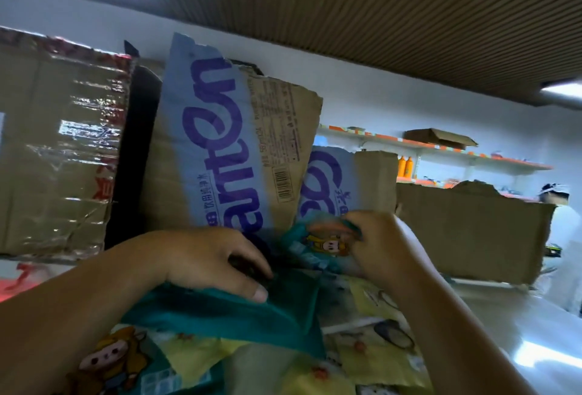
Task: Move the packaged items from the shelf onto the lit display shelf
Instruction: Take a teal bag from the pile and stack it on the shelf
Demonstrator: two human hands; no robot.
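Both hands reach up to a high shelf top. My left hand (217, 264) presses its fingers onto a teal packaged item (239, 316) printed with a cartoon figure, thumb on the teal edge. My right hand (381, 243) pinches the top of a second teal cartoon package (318, 246) that stands against a torn cardboard box with purple lettering (220, 142). More yellow and teal packages (371, 350) lie flat below the hands. The view is blurred around the right fingertips.
A taped brown carton (56, 149) stands at the left. A torn open cardboard box (469, 231) sits at the right on the white shelf top (519, 325). Far behind are wall shelves with orange bottles (405, 166) and a person in white (563, 237).
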